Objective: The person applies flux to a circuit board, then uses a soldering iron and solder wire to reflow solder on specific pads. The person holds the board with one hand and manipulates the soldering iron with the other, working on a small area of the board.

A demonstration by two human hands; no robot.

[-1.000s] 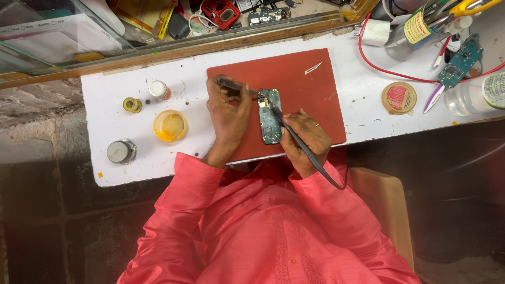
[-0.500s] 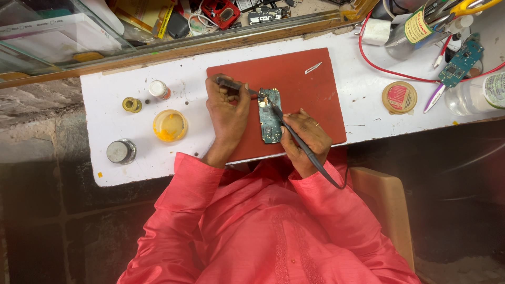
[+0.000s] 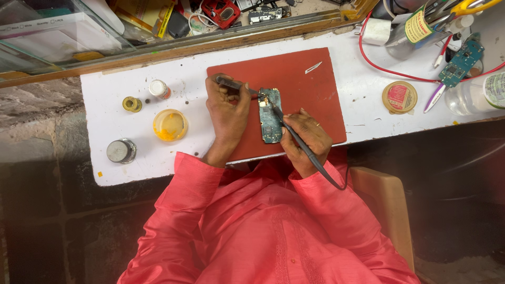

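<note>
Nearest to me are my own red sleeves, running up from the bottom of the view to both wrists. My right hand (image 3: pixel 307 139) rests at the near edge of the red mat (image 3: pixel 315 100), its grip clamped around a dark soldering iron (image 3: pixel 294 138) whose cable trails back over my sleeve; the iron slants up and to the left so that its tip meets the upper end of the green circuit board (image 3: pixel 271 115). That board lies lengthwise on the mat, roughly in the middle, between my two hands. My left hand (image 3: pixel 226 113) lies on the left part of the mat, its grip closed on a slim metal tool (image 3: pixel 234 85) that points right toward the top of the board, where it comes together with the iron's tip. To the left, on the white worktop (image 3: pixel 105 105), a shallow yellow dish (image 3: pixel 170 125) sits just beside my left wrist, with a grey round tin (image 3: pixel 121 151) nearer the worktop's edge and a small brass-coloured ring (image 3: pixel 132 104) and a small white bottle (image 3: pixel 159 88) farther back. To the right, well apart from the mat, there is a round tin with a red lid (image 3: pixel 400 97). Farther still, a red wire (image 3: pixel 384 66) curves past a second green board (image 3: pixel 458 63), and at the far right stands a clear bottle (image 3: pixel 476 94).
</note>
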